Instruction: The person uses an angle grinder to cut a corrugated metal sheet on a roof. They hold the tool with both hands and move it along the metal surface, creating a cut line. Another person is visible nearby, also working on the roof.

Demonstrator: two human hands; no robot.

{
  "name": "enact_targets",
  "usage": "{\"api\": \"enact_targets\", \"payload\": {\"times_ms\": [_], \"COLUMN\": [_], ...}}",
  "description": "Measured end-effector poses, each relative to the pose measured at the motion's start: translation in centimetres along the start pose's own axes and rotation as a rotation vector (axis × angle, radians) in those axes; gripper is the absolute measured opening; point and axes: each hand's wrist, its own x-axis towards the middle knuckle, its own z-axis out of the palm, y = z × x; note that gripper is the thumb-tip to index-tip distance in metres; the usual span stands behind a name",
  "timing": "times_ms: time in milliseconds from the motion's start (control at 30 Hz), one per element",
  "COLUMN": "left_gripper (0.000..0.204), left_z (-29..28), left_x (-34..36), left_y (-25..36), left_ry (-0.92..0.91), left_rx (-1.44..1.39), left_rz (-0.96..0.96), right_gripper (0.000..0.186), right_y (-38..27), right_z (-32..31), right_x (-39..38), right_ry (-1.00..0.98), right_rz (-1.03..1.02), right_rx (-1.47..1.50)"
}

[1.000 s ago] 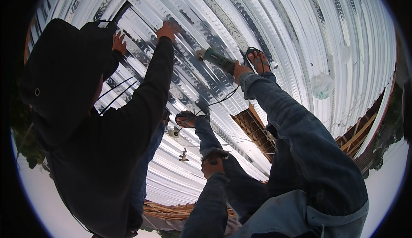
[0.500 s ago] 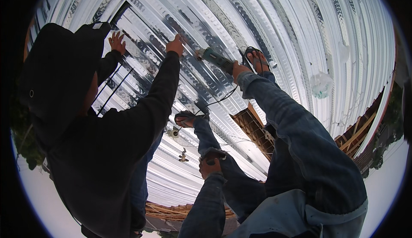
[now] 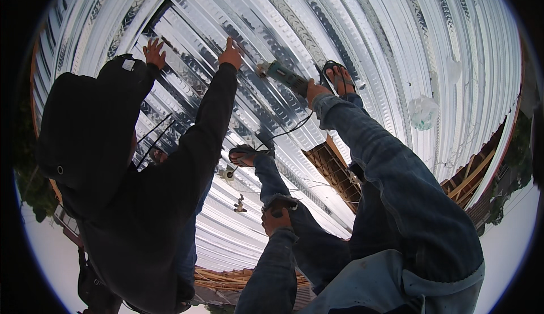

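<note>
- A co-worker's hooded head has shifted lower in view, and that person's right hand now stretches a finger along the metal roofing
- The wearer's right hand stays wrapped round an angle grinder, which has barely moved over the ribbed sheets, so work seems paused
- The wearer's left hand is partly curled at the left knee; whether it grips anything, I cannot tell

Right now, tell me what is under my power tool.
Ribbed silvery metal sheeting shows beneath the power tool; the patch hidden by its body and your right hand cannot be seen.
</note>
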Motion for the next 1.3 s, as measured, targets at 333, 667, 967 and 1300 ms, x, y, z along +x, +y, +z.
{"api": "enact_targets", "payload": {"times_ms": [333,667,967,1300], "left_gripper": [0.06,0.061,0.061,0.062], "left_z": [0.3,-10.1,-20.1,-20.1], "left_x": [0.0,10.8,19.2,21.1], "left_y": [-0.2,15.6,38.5,39.7], "left_ry": [0.034,0.085,0.11,0.086], "left_rx": [0.01,0.324,0.899,1.016], "left_rz": [0.018,0.49,0.934,0.948], "right_gripper": [0.069,0.07,0.064,0.07], "right_y": [0.0,-0.1,-0.1,0.1], "right_z": [-0.1,0.0,0.0,0.1], "right_x": [-0.2,-0.1,-0.3,-0.1], "right_ry": [-0.034,-0.036,-0.059,-0.052], "right_rz": [-0.003,0.0,0.006,0.016], "right_rx": [-0.021,-0.063,-0.049,-0.062]}}
